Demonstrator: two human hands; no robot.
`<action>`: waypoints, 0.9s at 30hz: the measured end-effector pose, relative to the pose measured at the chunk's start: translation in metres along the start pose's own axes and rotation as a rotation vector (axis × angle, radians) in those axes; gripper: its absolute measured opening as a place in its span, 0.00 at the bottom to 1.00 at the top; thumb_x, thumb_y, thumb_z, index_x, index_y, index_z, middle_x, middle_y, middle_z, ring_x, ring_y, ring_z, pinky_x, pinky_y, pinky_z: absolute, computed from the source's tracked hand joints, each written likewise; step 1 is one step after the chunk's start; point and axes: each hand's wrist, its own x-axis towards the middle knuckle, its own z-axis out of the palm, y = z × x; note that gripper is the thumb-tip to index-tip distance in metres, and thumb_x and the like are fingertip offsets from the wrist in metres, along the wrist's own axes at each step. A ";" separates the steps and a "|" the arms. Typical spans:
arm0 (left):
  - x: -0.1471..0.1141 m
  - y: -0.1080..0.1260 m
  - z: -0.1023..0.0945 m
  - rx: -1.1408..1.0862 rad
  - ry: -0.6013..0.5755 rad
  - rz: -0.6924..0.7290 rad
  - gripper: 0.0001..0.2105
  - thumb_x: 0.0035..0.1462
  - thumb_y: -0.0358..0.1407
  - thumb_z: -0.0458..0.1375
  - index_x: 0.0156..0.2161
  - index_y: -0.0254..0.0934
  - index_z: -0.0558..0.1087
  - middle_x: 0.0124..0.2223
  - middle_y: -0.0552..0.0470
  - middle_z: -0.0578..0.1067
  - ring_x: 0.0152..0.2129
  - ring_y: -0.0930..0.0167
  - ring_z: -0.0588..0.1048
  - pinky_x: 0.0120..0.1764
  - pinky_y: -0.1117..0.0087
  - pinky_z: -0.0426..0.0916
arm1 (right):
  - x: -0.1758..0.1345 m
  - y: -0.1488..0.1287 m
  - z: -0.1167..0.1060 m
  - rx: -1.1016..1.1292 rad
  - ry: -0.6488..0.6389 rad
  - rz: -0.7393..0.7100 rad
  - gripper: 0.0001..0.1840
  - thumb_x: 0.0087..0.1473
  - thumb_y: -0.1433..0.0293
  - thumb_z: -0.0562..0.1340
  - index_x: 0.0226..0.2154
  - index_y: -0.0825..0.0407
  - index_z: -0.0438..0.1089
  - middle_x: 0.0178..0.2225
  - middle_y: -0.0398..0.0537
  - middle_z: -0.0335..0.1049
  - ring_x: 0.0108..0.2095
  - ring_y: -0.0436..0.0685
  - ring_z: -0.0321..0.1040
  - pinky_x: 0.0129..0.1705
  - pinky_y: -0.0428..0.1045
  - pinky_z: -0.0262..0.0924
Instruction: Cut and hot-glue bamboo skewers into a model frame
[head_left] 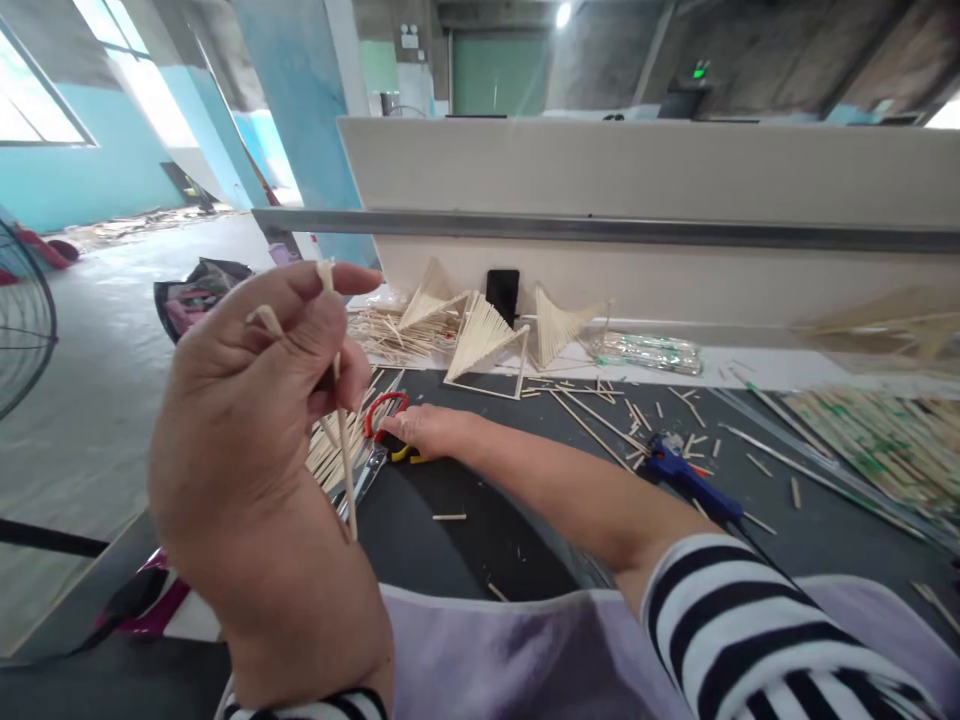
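Slim wooden sticks (346, 470) in left hand (255, 410)

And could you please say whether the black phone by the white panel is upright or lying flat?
Upright: the black phone stands before the white panel, its long edges running up and down.

Matt wooden sticks (346, 465), shiny metal blades (370, 470), smooth matt tabletop (420, 555).
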 end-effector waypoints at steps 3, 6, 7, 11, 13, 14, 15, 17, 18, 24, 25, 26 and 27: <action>-0.003 0.003 -0.001 0.090 -0.013 0.028 0.08 0.56 0.32 0.53 0.38 0.36 0.74 0.16 0.57 0.63 0.10 0.80 0.60 0.12 0.77 0.47 | -0.012 0.004 -0.009 0.077 0.005 0.010 0.35 0.42 0.72 0.62 0.53 0.53 0.51 0.38 0.52 0.68 0.33 0.55 0.66 0.30 0.46 0.57; -0.009 0.008 0.001 0.119 0.004 0.050 0.08 0.56 0.32 0.54 0.37 0.37 0.75 0.16 0.57 0.63 0.10 0.81 0.59 0.12 0.76 0.46 | -0.039 0.006 -0.029 0.107 0.115 0.133 0.37 0.39 0.75 0.62 0.54 0.56 0.53 0.42 0.56 0.66 0.39 0.58 0.64 0.37 0.48 0.57; -0.011 0.010 0.002 0.125 0.022 0.066 0.08 0.56 0.32 0.54 0.37 0.38 0.75 0.16 0.57 0.62 0.10 0.81 0.59 0.13 0.75 0.45 | -0.053 0.006 -0.037 0.142 0.169 0.177 0.34 0.40 0.77 0.61 0.52 0.55 0.57 0.43 0.56 0.66 0.41 0.58 0.63 0.40 0.48 0.57; -0.014 0.011 0.009 0.075 -0.008 0.108 0.08 0.56 0.31 0.53 0.36 0.36 0.75 0.18 0.56 0.65 0.11 0.80 0.59 0.15 0.74 0.48 | -0.137 0.004 -0.060 0.487 0.398 0.515 0.27 0.43 0.71 0.58 0.50 0.53 0.62 0.36 0.49 0.67 0.31 0.53 0.63 0.34 0.48 0.58; -0.014 0.006 0.017 0.028 -0.112 0.104 0.08 0.56 0.31 0.53 0.37 0.35 0.74 0.21 0.54 0.67 0.13 0.79 0.61 0.18 0.73 0.52 | -0.186 -0.004 -0.065 0.777 0.503 0.580 0.27 0.45 0.68 0.55 0.51 0.52 0.59 0.37 0.50 0.66 0.28 0.51 0.61 0.31 0.48 0.58; -0.013 0.002 0.023 0.011 -0.189 0.090 0.08 0.56 0.32 0.53 0.38 0.36 0.74 0.21 0.54 0.67 0.14 0.79 0.61 0.19 0.73 0.54 | -0.209 -0.010 -0.066 0.886 0.571 0.568 0.28 0.45 0.66 0.54 0.51 0.50 0.58 0.41 0.51 0.64 0.28 0.50 0.61 0.31 0.48 0.59; -0.013 -0.002 0.030 0.003 -0.277 0.068 0.08 0.56 0.33 0.53 0.39 0.37 0.74 0.21 0.55 0.66 0.15 0.78 0.62 0.20 0.73 0.55 | -0.230 -0.017 -0.067 0.972 0.654 0.545 0.29 0.43 0.64 0.54 0.51 0.48 0.57 0.46 0.52 0.62 0.30 0.51 0.62 0.32 0.48 0.59; -0.015 -0.014 0.048 0.002 -0.472 0.001 0.09 0.57 0.35 0.52 0.41 0.39 0.72 0.20 0.56 0.64 0.16 0.77 0.62 0.20 0.74 0.56 | -0.262 -0.031 -0.066 1.040 0.816 0.520 0.31 0.40 0.63 0.56 0.50 0.46 0.55 0.51 0.52 0.57 0.37 0.54 0.62 0.38 0.50 0.60; -0.017 -0.021 0.059 0.015 -0.561 -0.032 0.10 0.57 0.36 0.51 0.42 0.40 0.72 0.20 0.56 0.63 0.15 0.77 0.61 0.19 0.75 0.55 | -0.273 -0.037 -0.065 1.036 0.874 0.527 0.32 0.39 0.62 0.57 0.50 0.45 0.53 0.52 0.52 0.56 0.41 0.56 0.62 0.40 0.52 0.59; -0.035 -0.062 0.116 0.141 -0.834 -0.153 0.14 0.56 0.42 0.50 0.40 0.36 0.72 0.20 0.57 0.62 0.16 0.76 0.60 0.20 0.76 0.54 | -0.289 -0.050 -0.042 1.083 0.922 0.546 0.43 0.37 0.57 0.61 0.54 0.43 0.42 0.41 0.51 0.62 0.40 0.58 0.63 0.37 0.52 0.60; -0.037 -0.068 0.121 0.154 -0.853 -0.175 0.14 0.56 0.42 0.50 0.39 0.36 0.72 0.19 0.57 0.62 0.16 0.76 0.59 0.20 0.76 0.53 | -0.286 -0.050 -0.037 1.127 0.896 0.520 0.43 0.37 0.57 0.62 0.54 0.43 0.41 0.39 0.50 0.63 0.38 0.58 0.64 0.35 0.51 0.60; -0.038 -0.072 0.124 0.156 -0.868 -0.197 0.14 0.56 0.43 0.50 0.39 0.36 0.72 0.19 0.57 0.61 0.16 0.77 0.58 0.20 0.76 0.52 | -0.283 -0.051 -0.033 1.162 0.885 0.500 0.42 0.39 0.57 0.61 0.54 0.44 0.44 0.37 0.50 0.63 0.36 0.57 0.63 0.34 0.51 0.60; -0.039 -0.076 0.126 0.152 -0.877 -0.218 0.14 0.56 0.43 0.50 0.38 0.36 0.72 0.19 0.58 0.60 0.16 0.77 0.58 0.19 0.77 0.52 | -0.281 -0.052 -0.030 1.194 0.877 0.473 0.39 0.41 0.59 0.61 0.54 0.46 0.46 0.36 0.49 0.62 0.35 0.56 0.63 0.34 0.50 0.60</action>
